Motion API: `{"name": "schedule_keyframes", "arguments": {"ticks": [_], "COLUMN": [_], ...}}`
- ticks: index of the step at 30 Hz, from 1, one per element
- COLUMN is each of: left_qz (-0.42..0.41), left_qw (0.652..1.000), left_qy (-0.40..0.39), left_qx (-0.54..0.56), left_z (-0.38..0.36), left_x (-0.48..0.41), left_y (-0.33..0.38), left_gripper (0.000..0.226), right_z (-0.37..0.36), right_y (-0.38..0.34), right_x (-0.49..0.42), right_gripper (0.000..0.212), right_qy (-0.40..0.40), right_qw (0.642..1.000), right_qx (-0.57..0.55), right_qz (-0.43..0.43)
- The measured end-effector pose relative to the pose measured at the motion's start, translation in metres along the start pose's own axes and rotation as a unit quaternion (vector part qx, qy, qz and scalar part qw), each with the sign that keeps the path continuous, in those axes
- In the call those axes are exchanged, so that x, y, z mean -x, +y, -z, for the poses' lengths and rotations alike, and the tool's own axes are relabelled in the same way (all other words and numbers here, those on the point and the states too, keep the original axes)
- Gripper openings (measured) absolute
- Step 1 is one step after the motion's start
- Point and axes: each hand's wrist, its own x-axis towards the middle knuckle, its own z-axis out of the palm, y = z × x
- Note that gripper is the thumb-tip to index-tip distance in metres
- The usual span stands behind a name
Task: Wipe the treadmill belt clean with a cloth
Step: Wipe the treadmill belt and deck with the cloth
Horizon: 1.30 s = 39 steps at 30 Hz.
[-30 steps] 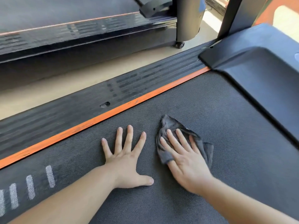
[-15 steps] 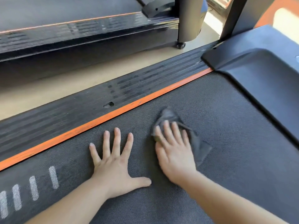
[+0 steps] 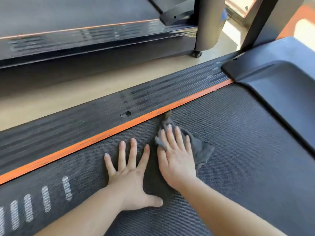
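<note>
I see both hands down on the treadmill belt, just below the middle of my view. The left hand lies flat on the bare belt with its fingers spread wide and its thumb out toward 3 o'clock; it holds nothing. The right hand sits just beside it, at its 3 o'clock. Its fingers are straight and close together, and the palm presses down on the cloth.

The cloth is grey and crumpled, pinned between the right hand and the belt. It shows past the fingertips at the hand's 12 o'clock and fans out in a loose flap toward 3 o'clock. A small bunch of it sits against the thumb side at 10 o'clock. Its far tip nearly reaches the orange strip along the belt's edge; I cannot tell whether the two touch. The left hand does not touch the cloth.

Beyond the strip at 11 o'clock runs the ribbed side rail. The dark motor cover is at 2 o'clock. White dashes mark the belt at 8 o'clock. A second treadmill stands across the pale floor at 11 o'clock.
</note>
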Motion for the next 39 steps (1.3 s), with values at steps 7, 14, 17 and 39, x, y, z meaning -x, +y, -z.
{"name": "schedule_keyframes", "arguments": {"ticks": [7, 14, 17, 39], "left_qz": [-0.013, -0.01, -0.007, -0.014], "left_qw": [1.0, 1.0, 1.0, 1.0], "left_qy": [-0.007, -0.002, 0.0, 0.001], "left_qx": [0.007, 0.007, 0.006, 0.016], "left_z": [0.0, -0.001, 0.0, -0.001], "left_x": [0.0, 0.0, -0.001, 0.0], "left_y": [-0.001, -0.001, -0.001, -0.002], "left_gripper": [0.154, 0.154, 0.154, 0.152], "right_z": [0.054, 0.018, 0.02, 0.07], "right_y": [0.107, 0.033, 0.038, 0.118], "right_x": [-0.034, -0.031, 0.001, -0.058], "right_gripper": [0.063, 0.065, 0.067, 0.06], "right_qy": [-0.098, 0.022, -0.086, -0.088], "right_qw": [0.974, 0.993, 0.983, 0.992], "right_qx": [0.115, 0.038, 0.051, 0.086], "right_qz": [0.166, -0.112, 0.153, -0.022]}}
